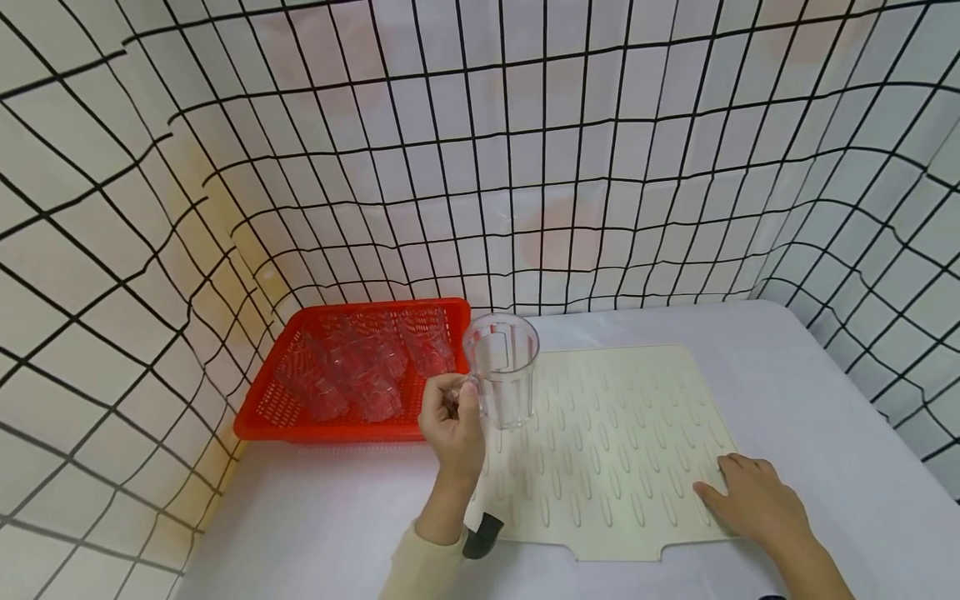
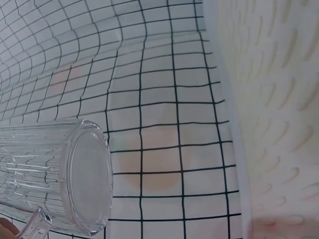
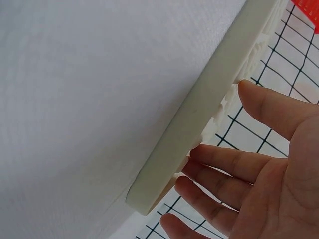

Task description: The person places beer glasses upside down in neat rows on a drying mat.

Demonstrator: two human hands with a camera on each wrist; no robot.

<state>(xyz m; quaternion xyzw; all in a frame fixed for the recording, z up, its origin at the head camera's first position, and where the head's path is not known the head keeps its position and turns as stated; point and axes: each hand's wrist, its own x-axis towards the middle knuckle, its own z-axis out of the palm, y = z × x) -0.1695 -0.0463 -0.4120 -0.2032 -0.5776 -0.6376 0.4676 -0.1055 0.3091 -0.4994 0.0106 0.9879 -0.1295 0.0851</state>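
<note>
My left hand (image 1: 453, 425) grips a clear ribbed plastic mug (image 1: 512, 396) by its handle, above the left part of a cream drain board. The mug is upright, mouth on top. In the left wrist view the mug's round base (image 2: 89, 179) faces the camera, and only a bit of my fingers shows. My right hand (image 1: 767, 504) rests at the right edge of the cream drain board (image 1: 615, 442), which has rows of raised oval ridges. Seen from the right wrist, the fingers (image 3: 214, 174) are extended against the board's rim (image 3: 174, 129), thumb apart.
A red perforated basket (image 1: 251, 427) stands at the back left with several clear mugs (image 1: 360, 375) lying in it. White sheeting with black grid netting (image 1: 540, 167) encloses the back and sides. The table (image 1: 300, 517) has a white cover.
</note>
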